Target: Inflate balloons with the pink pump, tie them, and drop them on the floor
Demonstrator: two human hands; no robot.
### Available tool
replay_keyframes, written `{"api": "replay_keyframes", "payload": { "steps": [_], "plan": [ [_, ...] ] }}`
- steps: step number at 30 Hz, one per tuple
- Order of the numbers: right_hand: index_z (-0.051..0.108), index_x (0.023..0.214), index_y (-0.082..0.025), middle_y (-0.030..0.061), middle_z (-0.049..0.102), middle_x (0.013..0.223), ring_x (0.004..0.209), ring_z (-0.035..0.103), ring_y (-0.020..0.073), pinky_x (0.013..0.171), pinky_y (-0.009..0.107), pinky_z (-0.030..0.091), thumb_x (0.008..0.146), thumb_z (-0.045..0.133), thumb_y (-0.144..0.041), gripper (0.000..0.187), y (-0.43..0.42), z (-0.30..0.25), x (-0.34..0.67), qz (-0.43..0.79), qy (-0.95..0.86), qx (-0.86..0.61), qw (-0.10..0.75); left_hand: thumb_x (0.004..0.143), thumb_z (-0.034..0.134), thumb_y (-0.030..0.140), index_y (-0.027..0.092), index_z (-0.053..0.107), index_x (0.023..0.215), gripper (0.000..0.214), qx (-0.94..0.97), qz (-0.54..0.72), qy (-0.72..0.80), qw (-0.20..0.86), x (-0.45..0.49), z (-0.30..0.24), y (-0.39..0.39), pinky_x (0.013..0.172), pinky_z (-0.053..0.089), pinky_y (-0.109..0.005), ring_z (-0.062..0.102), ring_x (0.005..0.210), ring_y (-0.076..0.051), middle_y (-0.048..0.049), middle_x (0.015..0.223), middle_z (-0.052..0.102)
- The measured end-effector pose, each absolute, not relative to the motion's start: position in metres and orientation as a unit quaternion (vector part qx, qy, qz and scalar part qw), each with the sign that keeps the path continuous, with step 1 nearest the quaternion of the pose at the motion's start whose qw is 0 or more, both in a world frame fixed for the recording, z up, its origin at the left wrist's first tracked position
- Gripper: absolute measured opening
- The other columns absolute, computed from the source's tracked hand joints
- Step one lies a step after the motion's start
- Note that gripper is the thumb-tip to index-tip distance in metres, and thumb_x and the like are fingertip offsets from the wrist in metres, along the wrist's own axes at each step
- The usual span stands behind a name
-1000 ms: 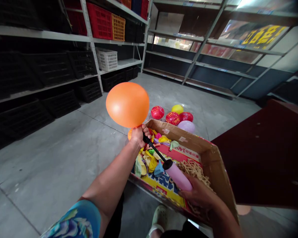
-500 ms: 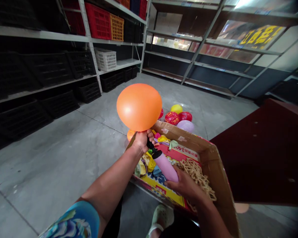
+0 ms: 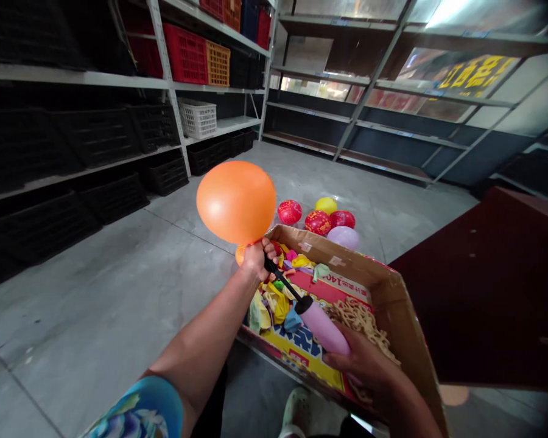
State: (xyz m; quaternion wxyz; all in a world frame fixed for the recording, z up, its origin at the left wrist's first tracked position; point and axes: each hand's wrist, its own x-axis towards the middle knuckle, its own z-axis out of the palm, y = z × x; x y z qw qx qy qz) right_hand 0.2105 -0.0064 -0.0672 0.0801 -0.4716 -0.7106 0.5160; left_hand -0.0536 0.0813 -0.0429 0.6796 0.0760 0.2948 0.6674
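Observation:
An inflated orange balloon (image 3: 236, 202) stands above my left hand (image 3: 257, 258), whose fingers are closed round its neck and the black nozzle end of a hand pump. My right hand (image 3: 364, 359) grips the pink barrel of the balloon pump (image 3: 325, 326). Between the two hands the pump's black rod shows, pulled out. Beneath them is an open cardboard box (image 3: 390, 292). Limp balloons lie in its left part, among them a yellow balloon (image 3: 281, 307) and a blue balloon (image 3: 293, 321). A heap of beige stringy material (image 3: 363, 322) fills part of its right side.
Several blown-up balloons rest on the floor beyond the box, including a red balloon (image 3: 318, 222) and a lilac balloon (image 3: 343, 237). A dark red panel (image 3: 479, 292) stands at right. Shelving with black crates (image 3: 95, 137) lines the left; more racks (image 3: 365, 91) stand behind.
My right hand has drawn the pink barrel down and right, away from my left hand, exposing the black rod. The orange balloon and my left hand have shifted slightly left in view.

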Motion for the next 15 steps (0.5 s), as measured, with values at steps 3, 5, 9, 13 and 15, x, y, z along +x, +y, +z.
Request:
{"api": "replay_keyframes", "payload": {
  "steps": [3, 5, 9, 13, 15],
  "plan": [
    [0.056, 0.118, -0.016, 0.0056, 0.068, 0.099, 0.084, 0.061, 0.0230, 0.073, 0.031, 0.049, 0.071, 0.066, -0.041, 0.054, -0.006, -0.066, 0.190, 0.503, -0.708, -0.487, 0.095, 0.066, 0.038, 0.005, 0.020, 0.027, 0.062, 0.019, 0.073, 0.649, 0.302, 0.694, -0.039, -0.046, 0.077, 0.036, 0.026, -0.020, 0.027, 0.034, -0.007, 0.0065, 0.048, 0.024],
    [0.058, 0.111, -0.015, 0.0047, 0.067, 0.090, 0.074, 0.059, 0.0194, 0.065, 0.028, 0.047, 0.070, 0.066, -0.039, 0.048, -0.006, -0.066, 0.180, 0.470, -0.712, -0.513, 0.093, 0.067, 0.038, 0.005, 0.020, 0.026, 0.061, 0.020, 0.074, 0.638, 0.309, 0.702, -0.031, -0.045, 0.073, 0.036, 0.026, -0.020, 0.028, 0.033, -0.007, 0.0064, 0.047, 0.024],
    [0.057, 0.107, -0.014, 0.0031, 0.064, 0.082, 0.064, 0.054, 0.0143, 0.056, 0.024, 0.044, 0.071, 0.065, -0.036, 0.042, -0.006, -0.068, 0.174, 0.464, -0.710, -0.523, 0.086, 0.069, 0.040, 0.008, 0.020, 0.027, 0.061, 0.019, 0.073, 0.622, 0.315, 0.713, -0.024, -0.043, 0.070, 0.036, 0.027, -0.020, 0.028, 0.033, -0.006, 0.0066, 0.047, 0.025],
    [0.056, 0.115, -0.016, 0.0034, 0.065, 0.091, 0.074, 0.057, 0.0179, 0.064, 0.027, 0.047, 0.069, 0.065, -0.035, 0.050, -0.007, -0.067, 0.187, 0.505, -0.702, -0.493, 0.099, 0.070, 0.043, 0.012, 0.020, 0.028, 0.062, 0.019, 0.079, 0.624, 0.296, 0.718, -0.031, -0.044, 0.075, 0.036, 0.028, -0.021, 0.029, 0.033, -0.007, 0.0068, 0.048, 0.025],
    [0.057, 0.116, -0.017, 0.0046, 0.066, 0.098, 0.083, 0.059, 0.0219, 0.074, 0.030, 0.048, 0.067, 0.066, -0.036, 0.054, -0.007, -0.066, 0.199, 0.526, -0.701, -0.472, 0.093, 0.069, 0.043, 0.010, 0.020, 0.029, 0.062, 0.019, 0.080, 0.638, 0.292, 0.707, -0.039, -0.044, 0.078, 0.036, 0.028, -0.021, 0.029, 0.034, -0.007, 0.0064, 0.049, 0.026]
  ]
}}
